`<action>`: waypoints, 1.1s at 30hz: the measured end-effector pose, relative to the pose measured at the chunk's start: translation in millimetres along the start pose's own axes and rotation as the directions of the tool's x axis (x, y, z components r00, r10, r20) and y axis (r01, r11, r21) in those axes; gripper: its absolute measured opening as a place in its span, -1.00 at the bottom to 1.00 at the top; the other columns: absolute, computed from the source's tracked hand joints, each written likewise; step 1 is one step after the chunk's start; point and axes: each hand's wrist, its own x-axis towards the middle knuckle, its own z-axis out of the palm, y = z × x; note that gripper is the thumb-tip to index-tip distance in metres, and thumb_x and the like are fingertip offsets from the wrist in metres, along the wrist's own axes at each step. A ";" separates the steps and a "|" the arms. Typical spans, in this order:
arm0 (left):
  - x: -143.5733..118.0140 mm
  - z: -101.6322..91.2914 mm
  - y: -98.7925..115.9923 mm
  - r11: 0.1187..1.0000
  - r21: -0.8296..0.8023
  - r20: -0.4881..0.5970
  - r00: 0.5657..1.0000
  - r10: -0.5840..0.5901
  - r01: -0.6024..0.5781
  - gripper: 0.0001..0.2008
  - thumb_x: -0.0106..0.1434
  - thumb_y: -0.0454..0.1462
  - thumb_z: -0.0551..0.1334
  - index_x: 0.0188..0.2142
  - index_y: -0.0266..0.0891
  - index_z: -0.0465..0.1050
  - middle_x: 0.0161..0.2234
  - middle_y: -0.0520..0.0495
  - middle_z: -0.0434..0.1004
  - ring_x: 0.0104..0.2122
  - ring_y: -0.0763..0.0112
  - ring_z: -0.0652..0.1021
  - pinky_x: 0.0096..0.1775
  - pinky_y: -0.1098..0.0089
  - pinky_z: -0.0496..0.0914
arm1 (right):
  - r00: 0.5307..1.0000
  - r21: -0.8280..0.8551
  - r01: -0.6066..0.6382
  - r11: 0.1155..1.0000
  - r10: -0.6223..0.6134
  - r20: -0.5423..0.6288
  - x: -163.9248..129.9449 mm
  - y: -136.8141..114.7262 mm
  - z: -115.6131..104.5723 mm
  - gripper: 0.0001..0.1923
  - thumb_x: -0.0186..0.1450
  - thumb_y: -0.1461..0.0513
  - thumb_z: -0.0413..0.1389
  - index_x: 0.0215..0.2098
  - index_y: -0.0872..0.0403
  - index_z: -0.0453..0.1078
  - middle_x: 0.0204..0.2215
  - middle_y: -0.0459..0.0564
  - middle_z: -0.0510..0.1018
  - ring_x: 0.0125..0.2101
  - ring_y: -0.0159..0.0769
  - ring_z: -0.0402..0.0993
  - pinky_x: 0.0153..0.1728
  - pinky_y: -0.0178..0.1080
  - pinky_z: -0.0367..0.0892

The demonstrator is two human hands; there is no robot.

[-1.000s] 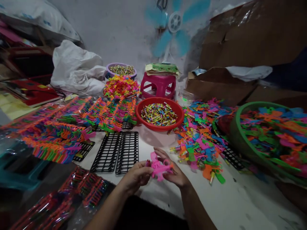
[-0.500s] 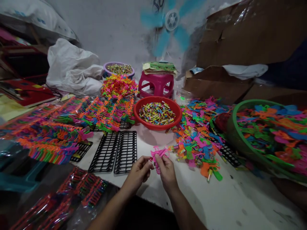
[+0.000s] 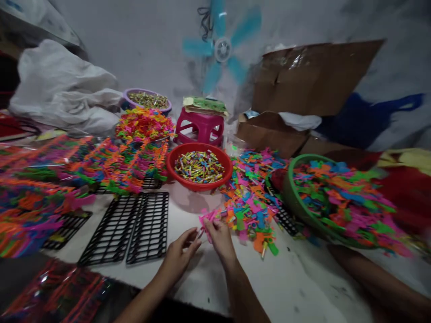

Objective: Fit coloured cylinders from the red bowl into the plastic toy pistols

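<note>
Over the white table [image 3: 188, 287], my right hand [image 3: 219, 240] pinches a pink plastic toy piece [image 3: 205, 219] between thumb and fingers. Close beside it on the left, my left hand [image 3: 180, 253] is closed, thumb against fingers, on a small slim piece [image 3: 201, 233] near the pink one; its kind is too blurred to make out. Two black plastic grid racks [image 3: 148, 224] lie left of my hands. Just beyond my right hand spreads a heap of bright plastic pieces [image 3: 251, 206], some with small printed tubes. A red basin [image 3: 171, 172] full of such tubes stands behind.
A green basin [image 3: 291, 197] piled with coloured pieces stands at the right, with another person's forearm [image 3: 377, 278] before it. Filled rows of colourful pieces [image 3: 111, 166] cover the left. Behind are a magenta stool [image 3: 202, 128], a cardboard box [image 3: 303, 80] and a fan [image 3: 222, 49].
The view has swung right, so the scene sits further left. My left hand has moved slightly apart from the pink piece, which stays in my right hand. More of the other person's forearm shows.
</note>
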 end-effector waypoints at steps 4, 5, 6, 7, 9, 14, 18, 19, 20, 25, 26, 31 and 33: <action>5.9 9.7 -51.1 0.886 0.408 -0.074 0.959 0.274 -0.221 -0.52 0.17 -0.14 0.08 0.09 -0.16 0.15 0.05 -0.14 0.31 0.03 0.23 0.33 0.01 0.18 0.25 | 0.882 -0.477 -0.101 0.873 -0.144 -0.449 46.2 13.3 -91.1 -0.63 0.04 -0.01 0.06 -0.44 0.13 0.42 -0.53 0.01 0.40 -0.46 -0.26 0.29 -0.43 -0.28 0.19; 6.5 11.5 -64.7 0.812 0.506 -0.028 0.935 0.354 -0.292 -0.53 0.17 -0.15 0.08 0.08 -0.17 0.17 0.07 -0.15 0.29 0.06 0.21 0.29 0.02 0.15 0.22 | 0.820 -0.537 -0.142 0.831 -0.206 -0.535 53.4 14.8 -118.4 -0.62 0.06 0.01 0.04 -0.35 0.14 0.43 -0.45 0.07 0.43 -0.41 -0.22 0.31 -0.38 -0.25 0.20; 7.2 13.3 -77.0 0.728 0.596 0.017 0.911 0.412 -0.340 -0.56 0.18 -0.15 0.07 0.06 -0.17 0.21 0.06 -0.16 0.30 0.06 0.17 0.28 0.02 0.11 0.21 | 0.763 -0.572 -0.173 0.802 -0.258 -0.592 59.0 15.6 -146.0 -0.60 0.08 0.03 0.01 -0.29 0.16 0.43 -0.39 0.11 0.44 -0.38 -0.20 0.33 -0.34 -0.24 0.21; 8.1 15.0 -87.6 0.634 0.665 0.089 0.884 0.458 -0.395 -0.57 0.17 -0.12 0.08 0.03 -0.15 0.25 0.04 -0.17 0.32 0.05 0.13 0.30 0.00 0.07 0.21 | 0.717 -0.589 -0.194 0.784 -0.296 -0.631 63.4 15.6 -173.3 -0.58 0.11 0.05 -0.02 -0.24 0.17 0.42 -0.36 0.13 0.44 -0.36 -0.20 0.34 -0.31 -0.23 0.21; 10.5 18.2 -102.4 0.490 0.753 0.176 0.852 0.492 -0.438 -0.57 0.16 -0.07 0.07 0.02 -0.08 0.27 0.07 -0.14 0.28 0.06 0.08 0.28 -0.01 0.00 0.18 | 0.648 -0.595 -0.232 0.769 -0.334 -0.684 71.0 14.1 -224.9 -0.57 0.14 0.08 -0.07 -0.20 0.20 0.40 -0.32 0.16 0.45 -0.33 -0.19 0.35 -0.27 -0.23 0.22; 20.7 23.0 -117.8 0.339 0.802 0.253 0.794 0.553 -0.491 -0.55 0.16 -0.03 0.05 0.05 0.03 0.21 0.08 -0.03 0.27 0.05 0.13 0.30 -0.02 0.08 0.18 | 0.635 -0.598 -0.337 0.727 -0.293 -0.715 96.3 11.5 -311.8 -0.66 0.05 0.18 0.00 -0.29 0.22 0.44 -0.42 0.17 0.50 -0.36 -0.12 0.37 -0.33 -0.17 0.25; 28.9 23.5 -122.8 0.217 0.838 0.252 0.708 0.659 -0.500 -0.61 0.15 -0.07 0.06 -0.01 0.06 0.30 0.02 -0.01 0.35 -0.03 0.15 0.39 -0.08 0.14 0.23 | 0.746 -0.659 -0.278 0.699 -0.275 -0.606 122.9 13.8 -326.3 -0.76 -0.05 0.22 0.10 -0.39 0.09 0.47 -0.46 0.04 0.52 -0.41 -0.21 0.40 -0.37 -0.24 0.27; 29.5 22.9 -121.0 0.179 0.851 0.256 0.689 0.679 -0.493 -0.61 0.15 -0.07 0.06 -0.02 0.05 0.30 0.01 -0.02 0.36 -0.04 0.16 0.40 -0.09 0.15 0.24 | 0.769 -0.675 -0.248 0.695 -0.283 -0.573 129.3 12.8 -324.6 -0.76 -0.07 0.23 0.11 -0.40 0.08 0.47 -0.45 0.02 0.52 -0.40 -0.21 0.41 -0.35 -0.25 0.27; 29.1 22.0 -117.6 0.143 0.862 0.265 0.674 0.690 -0.486 -0.61 0.15 -0.06 0.06 -0.01 0.03 0.30 0.01 -0.02 0.37 -0.04 0.18 0.41 -0.10 0.17 0.24 | 0.786 -0.689 -0.218 0.691 -0.294 -0.544 135.5 10.5 -321.3 -0.76 -0.07 0.23 0.11 -0.40 0.08 0.47 -0.43 0.03 0.52 -0.37 -0.21 0.41 -0.33 -0.25 0.27; 19.2 14.2 -94.0 0.040 0.885 0.316 0.661 0.681 -0.465 -0.57 0.18 -0.06 0.05 0.04 0.00 0.22 0.01 0.00 0.37 -0.03 0.26 0.39 -0.08 0.28 0.24 | 0.793 -0.716 -0.076 0.694 -0.393 -0.466 169.8 -13.4 -268.2 -0.59 0.12 0.21 -0.12 -0.19 0.28 0.38 -0.22 0.29 0.44 -0.16 -0.04 0.32 -0.13 -0.05 0.15; 17.6 13.2 -91.6 0.039 0.887 0.318 0.669 0.671 -0.461 -0.58 0.18 -0.08 0.05 0.05 0.00 0.20 0.02 0.00 0.36 -0.02 0.26 0.38 -0.07 0.28 0.24 | 0.808 -0.720 -0.019 0.694 -0.413 -0.419 176.9 -18.1 -247.4 -0.57 0.16 0.20 -0.16 -0.15 0.29 0.35 -0.19 0.29 0.42 -0.14 -0.06 0.30 -0.11 -0.04 0.14; 24.4 21.2 -88.2 0.059 0.889 0.319 0.708 0.630 -0.453 -0.58 0.16 -0.11 0.10 0.03 -0.06 0.22 0.03 -0.04 0.34 -0.01 0.19 0.35 -0.05 0.22 0.24 | 0.906 -0.638 0.366 0.677 -0.416 0.079 201.1 -32.2 -114.4 -0.76 0.10 0.16 0.05 -0.29 0.04 0.45 -0.32 -0.04 0.52 -0.29 -0.31 0.41 -0.25 -0.32 0.29; 30.7 29.1 -80.6 -0.008 0.892 0.369 0.718 0.590 -0.452 -0.66 0.17 -0.10 0.10 -0.07 -0.10 0.32 -0.08 -0.09 0.45 -0.11 0.19 0.43 -0.13 0.20 0.31 | 0.886 -0.568 0.456 0.685 -0.412 0.214 203.9 -38.3 -58.9 -0.81 0.10 0.17 0.11 -0.32 0.04 0.45 -0.35 -0.06 0.52 -0.33 -0.34 0.42 -0.29 -0.32 0.31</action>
